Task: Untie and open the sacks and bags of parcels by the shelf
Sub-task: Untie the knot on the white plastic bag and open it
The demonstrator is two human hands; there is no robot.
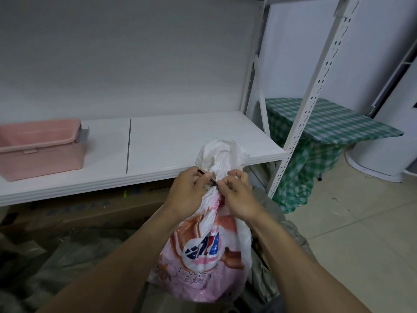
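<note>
A white and pink printed woven sack (203, 251) stands upright in front of the white shelf (158, 150). Its neck is bunched and bound by a thin black tie (211, 182), with the ruffled top (220, 154) sticking up above it. My left hand (188, 190) pinches the free end of the black tie on the left of the neck. My right hand (237, 188) pinches the tie at the neck from the right. Both hands have curled fingers.
A pink plastic basket (38, 147) sits on the shelf at the left. Cardboard boxes (90, 208) lie under the shelf, and grey sacks (67, 256) lie on the floor at my left. A green checked cloth covers a table (327, 127) to the right, beside tiled floor (361, 222).
</note>
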